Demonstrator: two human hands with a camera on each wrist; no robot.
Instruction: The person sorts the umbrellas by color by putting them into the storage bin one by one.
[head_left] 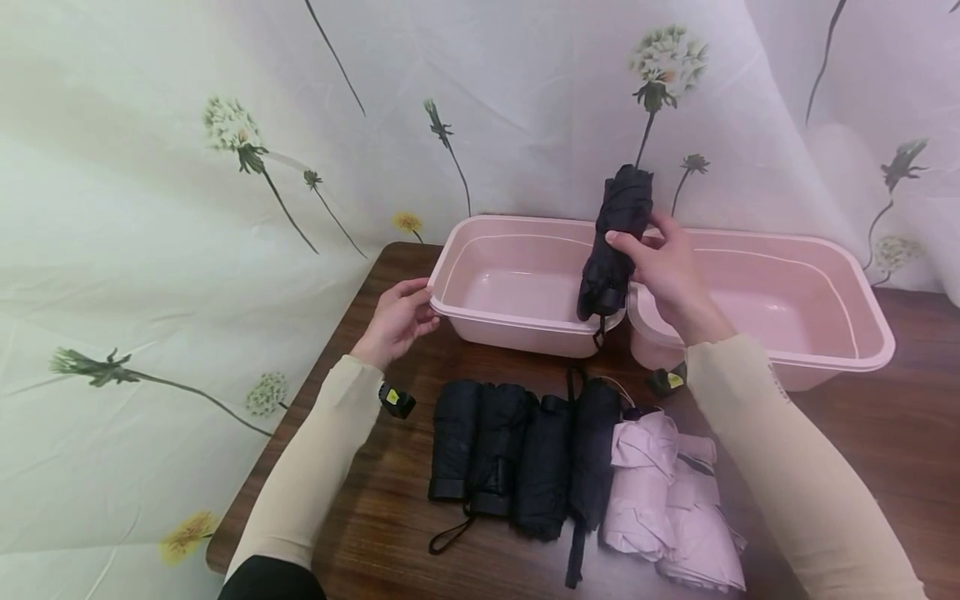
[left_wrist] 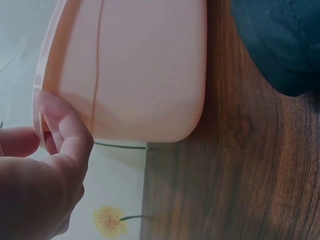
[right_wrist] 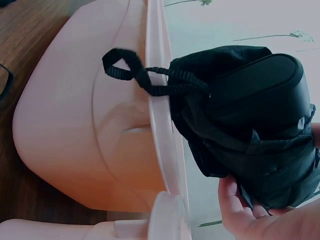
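Note:
My right hand (head_left: 666, 262) grips a folded black umbrella (head_left: 617, 237) above the right end of the left pink basin (head_left: 517, 327). Its handle end points down toward me, and in the right wrist view the wrist strap (right_wrist: 132, 70) hangs over the basin's rim. At that basin's left end, my left hand (head_left: 401, 319) pinches the rim between thumb and fingers; the left wrist view shows the thumb and fingers (left_wrist: 65, 120) at the rim. In front lie several folded black umbrellas (head_left: 491, 450) side by side, with two pink folded umbrellas (head_left: 645, 487) to their right.
Beside the left basin stands a second pink basin (head_left: 795, 304), their near ends almost touching. Both rest on a dark wooden table (head_left: 375, 517) whose left edge shows. A floral cloth (head_left: 300, 125) hangs behind and to the left.

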